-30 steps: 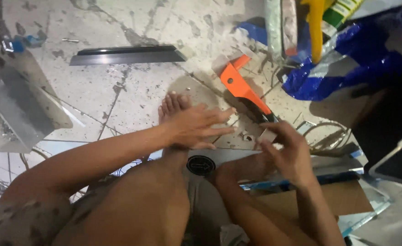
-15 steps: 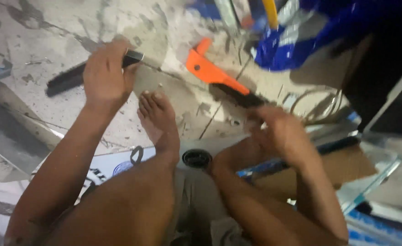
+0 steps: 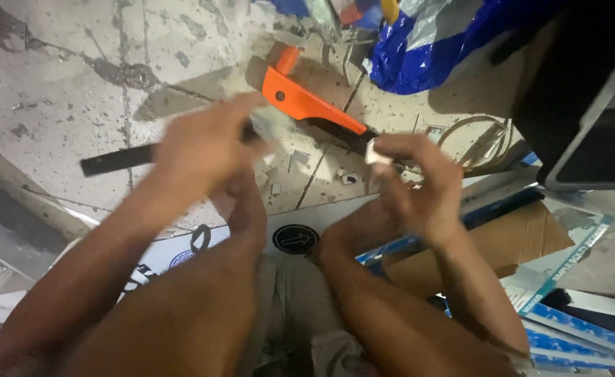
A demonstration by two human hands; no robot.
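Note:
My left hand [image 3: 206,150] is closed around a long dark metal strip [image 3: 115,160], which sticks out to the left above the floor; the hand is blurred. My right hand [image 3: 415,185] pinches a small white piece [image 3: 376,153] between its fingertips, just below the orange-handled tool [image 3: 311,106] lying on the floor. My bare foot [image 3: 248,209] and knee sit between the two arms.
A blue plastic bag [image 3: 447,42] lies at the top right beside a dark box [image 3: 586,105]. Cardboard [image 3: 523,241] and blue-and-white printed sheets [image 3: 572,307] spread to the right. A grey metal profile [image 3: 14,216] lies at the left on the stained floor, with a coil of wire [image 3: 485,139] nearby.
My left hand reached out to the dark strip on the floor, took hold of it and has brought it back toward the middle. My right hand stays on the small white piece.

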